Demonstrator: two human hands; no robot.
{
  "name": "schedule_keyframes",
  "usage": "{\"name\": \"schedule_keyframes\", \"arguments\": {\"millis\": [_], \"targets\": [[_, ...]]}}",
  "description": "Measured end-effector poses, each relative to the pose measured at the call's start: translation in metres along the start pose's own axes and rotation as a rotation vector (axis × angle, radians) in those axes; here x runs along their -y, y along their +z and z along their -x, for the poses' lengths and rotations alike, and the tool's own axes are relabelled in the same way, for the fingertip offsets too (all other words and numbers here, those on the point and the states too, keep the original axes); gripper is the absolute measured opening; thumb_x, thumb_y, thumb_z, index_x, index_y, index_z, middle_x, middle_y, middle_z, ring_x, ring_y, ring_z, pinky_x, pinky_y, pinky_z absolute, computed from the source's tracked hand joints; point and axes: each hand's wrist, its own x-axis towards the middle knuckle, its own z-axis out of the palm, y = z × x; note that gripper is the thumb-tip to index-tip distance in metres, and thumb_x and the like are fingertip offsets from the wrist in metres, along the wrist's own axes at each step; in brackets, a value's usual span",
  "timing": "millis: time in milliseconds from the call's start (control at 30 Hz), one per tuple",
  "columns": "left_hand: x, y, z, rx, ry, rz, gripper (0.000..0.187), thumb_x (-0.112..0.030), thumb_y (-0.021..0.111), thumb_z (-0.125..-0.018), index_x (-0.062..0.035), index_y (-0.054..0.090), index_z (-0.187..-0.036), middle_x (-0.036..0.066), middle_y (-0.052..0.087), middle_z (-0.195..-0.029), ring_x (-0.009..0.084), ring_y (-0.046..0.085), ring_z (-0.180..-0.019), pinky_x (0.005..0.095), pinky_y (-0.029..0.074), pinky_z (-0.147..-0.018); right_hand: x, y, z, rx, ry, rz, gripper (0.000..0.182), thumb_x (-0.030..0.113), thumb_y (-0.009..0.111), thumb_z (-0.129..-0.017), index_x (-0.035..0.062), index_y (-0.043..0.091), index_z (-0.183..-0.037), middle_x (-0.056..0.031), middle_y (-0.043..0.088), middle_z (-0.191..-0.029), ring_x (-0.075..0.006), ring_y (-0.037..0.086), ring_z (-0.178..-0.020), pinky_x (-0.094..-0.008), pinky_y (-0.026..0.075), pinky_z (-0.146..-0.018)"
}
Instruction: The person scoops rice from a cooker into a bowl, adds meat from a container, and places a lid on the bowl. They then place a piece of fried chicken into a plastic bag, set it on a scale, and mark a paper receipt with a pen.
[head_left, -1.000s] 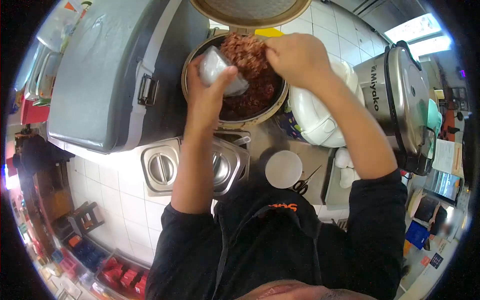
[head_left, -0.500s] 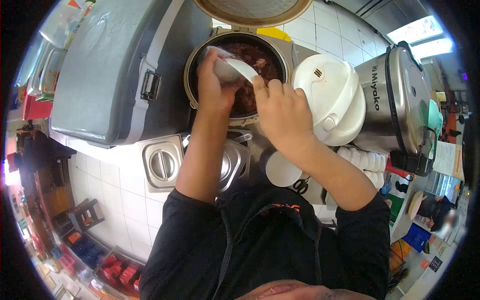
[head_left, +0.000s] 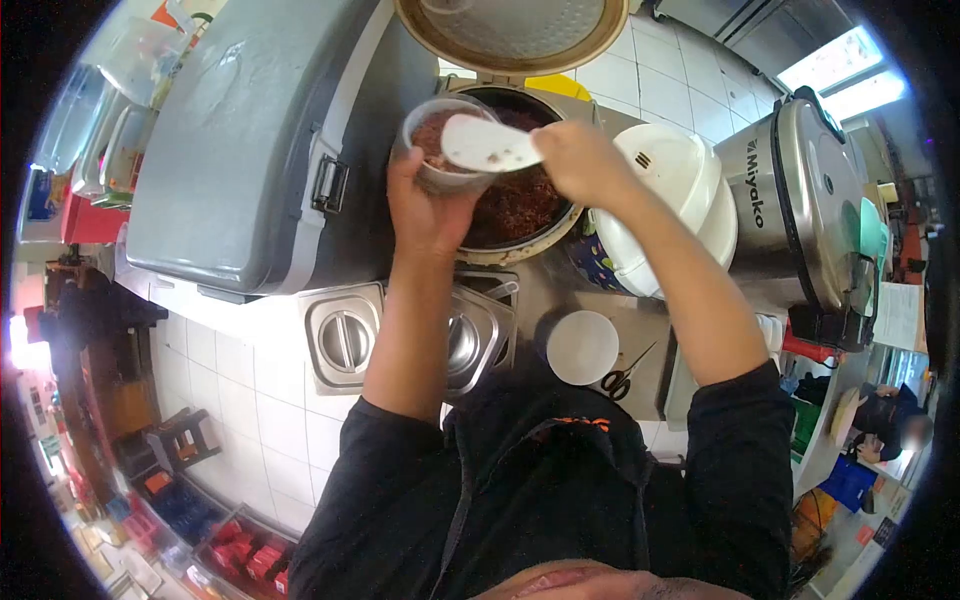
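My left hand (head_left: pixel 432 208) is wrapped round a clear plastic cup (head_left: pixel 450 183) tilted over the pot, with dark reddish-brown food inside. In my right hand (head_left: pixel 582 165) is the handle of a white rice paddle (head_left: pixel 490 146); its blade lies over the cup's mouth, with a few bits stuck to it. Beneath both hands stands the round rice cooker (head_left: pixel 485 257), its lid (head_left: pixel 520 40) raised at the back. Reddish-brown grains, apparently rice, (head_left: pixel 520 212) fill part of the pot.
A large grey cool box (head_left: pixel 215 160) stands left of the cooker. To the right are a white-lidded container (head_left: pixel 675 180) and a steel Miyako appliance (head_left: pixel 790 200). Nearer my body are lidded steel pans (head_left: pixel 345 340), a white bowl (head_left: pixel 582 347) and black scissors (head_left: pixel 617 383). A person (head_left: pixel 890 425) is far right.
The cup has turned so that its mouth and contents now show. My right hand has moved up and right, and the paddle's blade now lies across the cup's mouth.
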Motion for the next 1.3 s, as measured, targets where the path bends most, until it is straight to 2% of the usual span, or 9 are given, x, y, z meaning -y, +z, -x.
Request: {"name": "schedule_keyframes", "arguments": {"millis": [267,300,400,567,700,800,1000,1200,1300], "targets": [[-0.016,0.001,0.006,-0.03,0.093,-0.143,0.068,-0.037,0.054,-0.077,-0.0002,0.043,-0.133,0.021,0.05,-0.132,0.035,0.048,-0.125,0.0532,0.038,-0.105,0.008,0.012,-0.015,-0.08,-0.105,0.098,0.044,0.03,0.036,-0.093,-0.0012,0.067,-0.086,-0.0266,0.064,-0.093,-0.0435,0.062,-0.089,-0.0503,0.048,-0.085],[-0.02,-0.007,0.004,0.03,0.107,-0.123,0.065,-0.037,0.055,-0.081,-0.0006,0.042,-0.133,0.021,0.05,-0.131,0.0348,0.048,-0.124,0.0527,0.04,-0.104,0.007,-0.001,-0.01,-0.108,-0.119,0.219,0.042,0.029,0.037,-0.092,-0.0006,0.066,-0.084,-0.0256,0.064,-0.092,-0.0428,0.062,-0.088,-0.0501,0.048,-0.083],[-0.02,-0.015,0.016,-0.117,0.196,-0.307,0.063,-0.035,0.056,-0.084,-0.001,0.039,-0.134,0.019,0.049,-0.131,0.0339,0.048,-0.124,0.0518,0.042,-0.102,-0.015,-0.015,-0.001,-0.127,-0.016,0.382,0.034,0.033,0.043,-0.094,0.007,0.063,-0.087,-0.0197,0.065,-0.086,-0.0399,0.061,-0.085,-0.0508,0.047,-0.074],[0.007,-0.041,0.033,-0.159,0.812,-0.769,0.089,-0.041,0.072,-0.079,-0.0006,0.017,-0.137,0.02,0.036,-0.131,0.0293,0.044,-0.121,0.0417,0.038,-0.104,-0.017,0.0,0.029,-0.016,-0.245,0.579,0.027,0.033,0.05,-0.091,0.0119,0.066,-0.088,-0.0131,0.067,-0.08,-0.0335,0.065,-0.079,-0.0466,0.051,-0.068],[0.023,-0.041,0.034,-0.235,1.03,-0.779,0.09,-0.045,0.071,-0.081,0.0001,0.015,-0.134,0.024,0.035,-0.13,0.0318,0.045,-0.119,0.0429,0.043,-0.1,-0.005,0.027,0.035,0.082,-0.326,0.531,0.025,0.029,0.052,-0.088,0.0113,0.07,-0.085,-0.0135,0.069,-0.08,-0.0325,0.067,-0.077,-0.0453,0.053,-0.069],[0.027,-0.042,0.033,-0.294,1.056,-0.811,0.09,-0.045,0.071,-0.08,-0.0006,0.014,-0.134,0.024,0.034,-0.13,0.0316,0.045,-0.118,0.0435,0.044,-0.1,0.006,0.039,0.032,0.108,-0.309,0.469,0.025,0.029,0.054,-0.086,0.0106,0.071,-0.086,-0.0148,0.068,-0.081,-0.0333,0.066,-0.08,-0.0456,0.052,-0.071],[0.02,-0.031,0.038,-0.296,0.906,-0.755,0.088,-0.038,0.071,-0.082,-0.0044,0.012,-0.139,0.022,0.033,-0.134,0.0302,0.041,-0.123,0.0427,0.04,-0.104,-0.004,0.033,0.03,0.129,-0.204,0.342,0.029,0.034,0.057,-0.085,0.0129,0.071,-0.098,-0.0164,0.068,-0.088,-0.0346,0.065,-0.086,-0.0449,0.052,-0.076],[-0.004,-0.003,0.05,-0.327,0.493,-0.349,0.081,-0.02,0.066,-0.083,-0.0115,0.015,-0.145,0.014,0.035,-0.139,0.0299,0.04,-0.128,0.0439,0.033,-0.109,-0.016,0.002,0.022,0.015,-0.076,0.173,0.034,0.039,0.056,-0.087,0.0142,0.071,-0.104,-0.014,0.069,-0.096,-0.0326,0.065,-0.093,-0.0438,0.05,-0.08],[-0.008,0.0,0.046,-0.289,0.303,-0.312,0.067,-0.023,0.063,-0.085,-0.0123,0.026,-0.14,0.014,0.042,-0.132,0.0287,0.046,-0.122,0.0466,0.04,-0.102,-0.023,-0.013,0.014,-0.063,-0.04,-0.03,0.036,0.042,0.058,-0.087,0.0152,0.071,-0.107,-0.014,0.07,-0.095,-0.0322,0.065,-0.091,-0.0426,0.05,-0.079]]}}
